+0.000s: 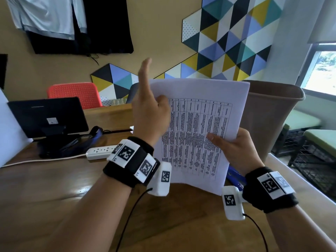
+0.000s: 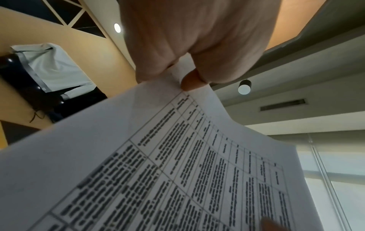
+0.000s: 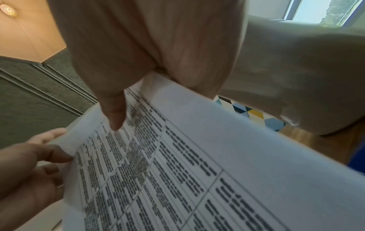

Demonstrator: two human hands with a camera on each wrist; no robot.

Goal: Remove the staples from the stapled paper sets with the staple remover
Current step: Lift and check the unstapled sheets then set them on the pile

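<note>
A stapled paper set, printed with a dense table, is held upright above the wooden table. My left hand pinches its left edge near the top, thumb on the printed side and index finger pointing straight up. The left wrist view shows that pinch at the paper's corner. My right hand grips the lower right edge, its thumb lying across the print. A blue tool lies on the table, mostly hidden behind the paper and my right wrist. No staple is visible.
A brown waste bin stands on the table right behind the paper. At the left are a black screen on a stand, cables and a white power strip. A red chair is beyond. The table's edge runs along the right.
</note>
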